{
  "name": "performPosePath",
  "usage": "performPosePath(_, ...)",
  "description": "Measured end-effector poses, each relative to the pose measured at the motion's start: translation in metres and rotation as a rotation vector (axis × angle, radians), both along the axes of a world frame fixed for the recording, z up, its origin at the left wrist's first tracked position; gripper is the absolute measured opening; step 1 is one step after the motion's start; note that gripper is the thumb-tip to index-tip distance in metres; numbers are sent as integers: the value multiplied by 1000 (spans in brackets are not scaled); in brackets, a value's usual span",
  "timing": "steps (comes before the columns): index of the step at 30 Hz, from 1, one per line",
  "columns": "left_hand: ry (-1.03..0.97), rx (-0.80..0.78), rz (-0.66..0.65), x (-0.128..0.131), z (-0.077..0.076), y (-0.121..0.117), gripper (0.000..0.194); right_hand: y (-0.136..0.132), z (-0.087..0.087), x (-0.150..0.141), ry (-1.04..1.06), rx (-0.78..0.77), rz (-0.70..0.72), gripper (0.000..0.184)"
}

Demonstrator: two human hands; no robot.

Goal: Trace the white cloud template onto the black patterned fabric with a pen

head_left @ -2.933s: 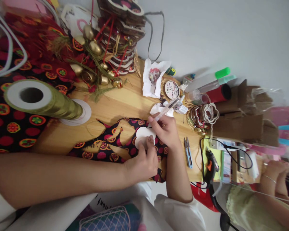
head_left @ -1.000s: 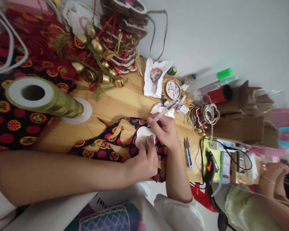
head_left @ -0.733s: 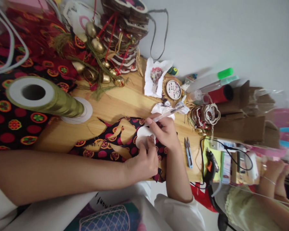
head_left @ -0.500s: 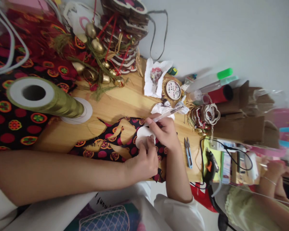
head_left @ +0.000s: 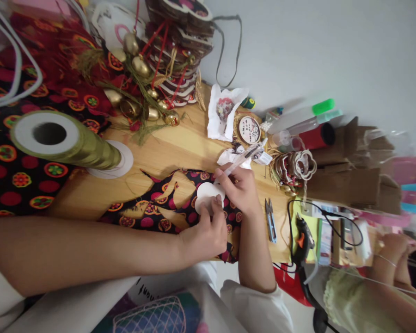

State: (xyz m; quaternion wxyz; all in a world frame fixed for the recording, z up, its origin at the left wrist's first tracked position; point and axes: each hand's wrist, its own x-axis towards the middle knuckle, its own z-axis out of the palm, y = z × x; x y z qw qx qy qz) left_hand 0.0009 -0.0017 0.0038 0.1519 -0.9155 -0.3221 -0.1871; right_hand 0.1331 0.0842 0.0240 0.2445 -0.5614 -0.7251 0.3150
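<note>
A white flower-shaped template (head_left: 205,190) lies on a piece of dark patterned fabric (head_left: 164,187) that has several cut-out holes. Fingers of my left hand (head_left: 210,231) are closed at the template's near edge, pressing it against the cloth. In my right hand (head_left: 241,189) is a slim clear pen (head_left: 244,158), slanted with its upper end toward the wall. The pen's tip is hidden behind my fingers, close to the template's right edge. To the right of my right wrist lie blue-handled thread snips (head_left: 271,222).
A roll of olive ribbon (head_left: 90,143) stands at left, near more patterned fabric (head_left: 27,175). Brass bells (head_left: 142,67) and stacked wooden-looking pieces (head_left: 180,69) are at the back. A corded glue gun (head_left: 303,238) and a cardboard box (head_left: 350,185) occupy the right, near another person's arms (head_left: 390,254).
My right hand has shifted slightly right, and the pen stands a little steeper, its tip side farther along the template's edge. My left hand and the template stay in place.
</note>
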Motion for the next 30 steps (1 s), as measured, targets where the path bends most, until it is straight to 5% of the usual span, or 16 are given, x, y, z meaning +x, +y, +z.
performPosePath(18,-9,-6,-12,0,-1,0,32,-3,-3,-5,90,-6,106,28)
performPosePath(30,-15,-5,0,1,-2,0,34,0,0,-4,48,26,33,31)
